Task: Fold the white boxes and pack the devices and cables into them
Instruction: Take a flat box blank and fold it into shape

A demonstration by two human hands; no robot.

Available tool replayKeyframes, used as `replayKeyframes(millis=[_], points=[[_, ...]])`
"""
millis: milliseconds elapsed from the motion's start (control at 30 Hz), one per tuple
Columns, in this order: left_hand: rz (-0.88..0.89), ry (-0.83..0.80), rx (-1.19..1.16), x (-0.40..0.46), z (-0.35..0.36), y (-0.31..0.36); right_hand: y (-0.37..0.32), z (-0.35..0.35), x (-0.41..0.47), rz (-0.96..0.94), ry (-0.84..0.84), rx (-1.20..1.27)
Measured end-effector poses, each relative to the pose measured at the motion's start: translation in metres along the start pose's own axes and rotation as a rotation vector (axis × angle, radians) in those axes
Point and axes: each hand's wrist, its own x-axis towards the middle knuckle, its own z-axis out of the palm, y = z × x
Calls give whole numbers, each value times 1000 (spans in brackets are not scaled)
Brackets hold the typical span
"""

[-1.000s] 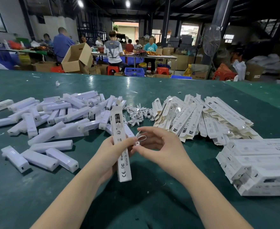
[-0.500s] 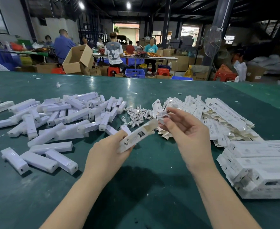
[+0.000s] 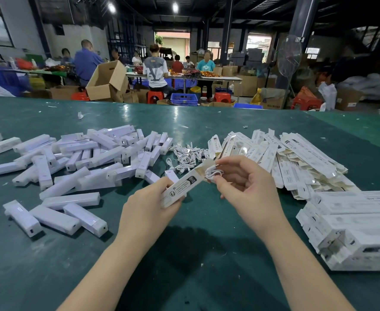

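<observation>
- Holding a folded white box [image 3: 185, 185] in my left hand [image 3: 148, 203], fingers curled round its lower end, I keep it tilted above the green table [image 3: 195, 254], its open mouth pointing up and to the right.
- My right hand [image 3: 245, 187] pinches a small coiled white cable [image 3: 213, 172] between thumb and fingertips, right at the open mouth of the box; I cannot tell whether any of the coil is inside yet.
- The box looks like thin printed card: light, hollow, easy to crush, so I judge it best held by its long edges near the closed end, not squeezed across its flat faces.
- The cable looks soft and springy; a loose coil may unwind, so I judge a pinch across the whole bundle safest.
- Left of the box, on the table, lies a scattered heap of white stick-shaped devices [image 3: 90, 162]; they look like rigid, smooth plastic and are probably easiest taken around the middle.
- Just beyond the box sits a tangle of more white cables [image 3: 189, 153].
- Right of the box and a little farther away, flat unfolded boxes [image 3: 297, 158] fan out in a pile, probably floppy and slippery against each other.
- Nearer me on the right of the box, closed boxes [image 3: 353, 225] are stacked in rows.
</observation>
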Motion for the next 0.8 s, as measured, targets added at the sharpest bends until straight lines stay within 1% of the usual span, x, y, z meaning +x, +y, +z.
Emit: replayKeyframes(millis=[133,267,433,600,700,800], points=[[17,-8,85,0,4,-2,3,-1,1,74,-25,-83],[73,-21,126,0,4,-4,6,-1,2,96,-23,-65],[97,-34,104,-1,5,-4,6,0,1,99,-9,53],[105,-28,55,-1,4,-4,7,1,3,121,-22,88],[80,-28,5,-2,5,-2,7,-2,4,133,-50,94],[63,-25,-52,-3,6,-1,8,-3,4,157,-37,100]])
